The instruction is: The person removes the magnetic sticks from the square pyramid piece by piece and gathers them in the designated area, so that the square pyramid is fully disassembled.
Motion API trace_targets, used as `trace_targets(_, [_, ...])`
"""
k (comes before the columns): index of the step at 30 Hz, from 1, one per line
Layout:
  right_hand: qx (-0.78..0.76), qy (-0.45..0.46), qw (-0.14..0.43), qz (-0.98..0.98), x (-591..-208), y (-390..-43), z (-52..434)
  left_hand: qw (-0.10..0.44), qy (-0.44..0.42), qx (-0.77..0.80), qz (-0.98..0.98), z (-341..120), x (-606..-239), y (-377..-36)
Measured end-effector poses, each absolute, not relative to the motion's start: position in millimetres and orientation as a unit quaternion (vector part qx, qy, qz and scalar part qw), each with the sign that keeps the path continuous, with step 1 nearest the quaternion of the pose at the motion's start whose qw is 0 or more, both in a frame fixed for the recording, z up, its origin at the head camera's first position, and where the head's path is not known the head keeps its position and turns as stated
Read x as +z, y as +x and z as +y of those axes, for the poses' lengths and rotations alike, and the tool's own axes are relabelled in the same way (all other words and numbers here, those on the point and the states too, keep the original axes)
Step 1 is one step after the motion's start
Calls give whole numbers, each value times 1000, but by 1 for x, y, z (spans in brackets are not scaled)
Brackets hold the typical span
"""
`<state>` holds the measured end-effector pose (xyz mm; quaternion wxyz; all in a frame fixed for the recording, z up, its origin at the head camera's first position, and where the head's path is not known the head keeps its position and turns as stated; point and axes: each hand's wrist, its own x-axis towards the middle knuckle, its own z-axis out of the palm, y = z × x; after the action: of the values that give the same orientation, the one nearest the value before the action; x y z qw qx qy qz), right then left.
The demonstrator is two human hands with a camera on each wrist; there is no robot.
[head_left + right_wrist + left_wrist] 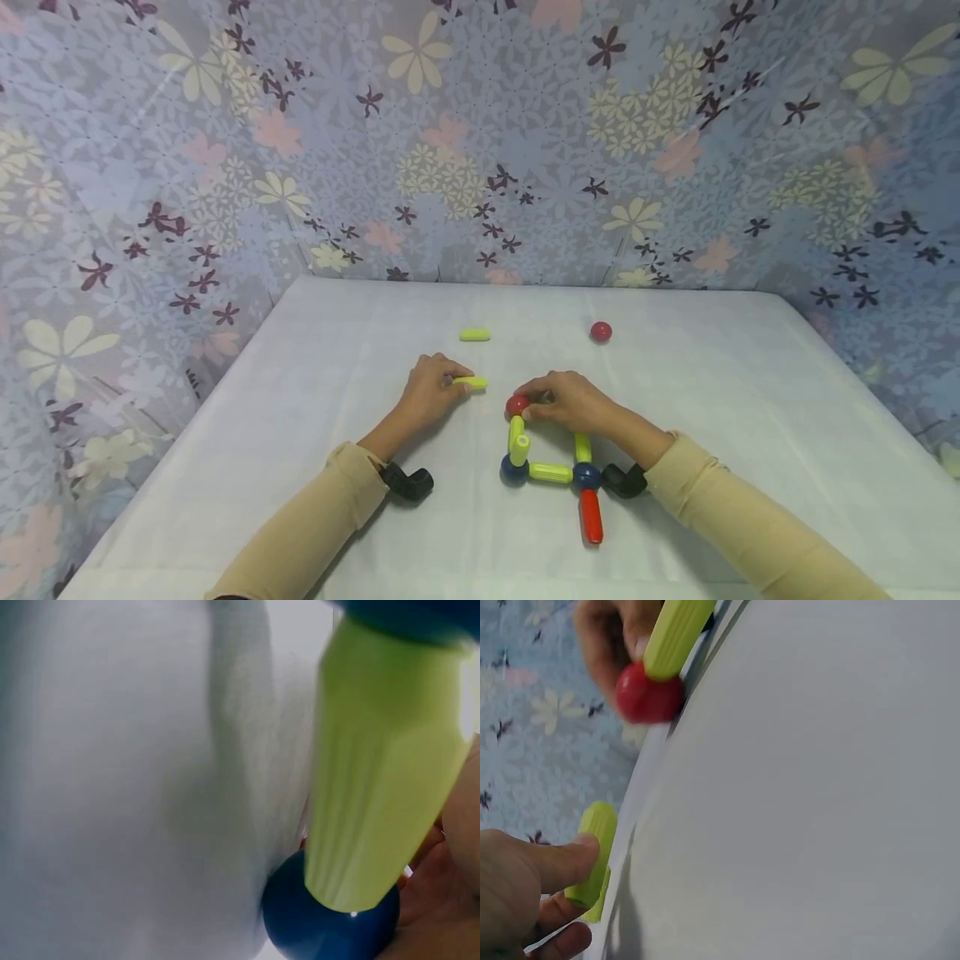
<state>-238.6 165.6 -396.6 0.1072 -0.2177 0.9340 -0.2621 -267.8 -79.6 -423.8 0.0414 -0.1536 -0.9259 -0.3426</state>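
So I'm watching somebody with a magnetic-looking stick-and-ball set on a white-covered table (pixel 360 333). Their left hand (pixel 435 390) has a yellow-green stick (pixel 472 382) pinched between thumb and fingers, just off to the left of the build and not touching it. The right hand (pixel 570 400) has its thumb and fingers clamped on a red ball (pixel 517 406) at the build's far left corner. From that ball a lime rod (pixel 516 427) runs back to a blue ball (pixel 514 469), and another short rod (pixel 521 451) seems to poke up from there. A crossbar (pixel 551 473) links it to a second blue ball (pixel 587 477), which has a red stick (pixel 592 517) pointing toward the person, plus one more yellow-green piece (pixel 582 447) heading away under the right hand; can't tell what's at its far end. Further back on the table there's a loose green stick (pixel 475 335) and, over to the right, a spare red ball (pixel 601 332). Flowery backdrop (pixel 480 150) behind it all, btw.
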Motion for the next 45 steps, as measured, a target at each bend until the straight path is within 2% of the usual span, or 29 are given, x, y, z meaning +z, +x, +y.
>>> trace_targets(14, [-267, -211, 105, 934, -398, -239, 167, 87, -96, -279, -952, -53, -428, -327])
trace_targets(21, [-265, -197, 108, 938, -399, -238, 165, 101, -76, -282, -951, -48, -428, -335])
trace_targets(27, [-263, -197, 110, 938, -400, -239, 166, 90, -68, -293, -949, -48, -424, -333])
trace_targets(31, [-266, -201, 114, 936, -399, -240, 166, 94, -82, -344, -931, -52, -417, -319])
trace_targets(34, [-263, -210, 110, 935, -398, -241, 166, 91, -133, -405, -900, -57, -412, -297])
trace_targets(41, [-260, -208, 110, 936, -398, -242, 166, -26, -250, -491, -834, -67, -403, -222])
trace_targets(45, [-264, -215, 107, 934, -399, -241, 166, -67, -303, -500, -808, -67, -403, -190])
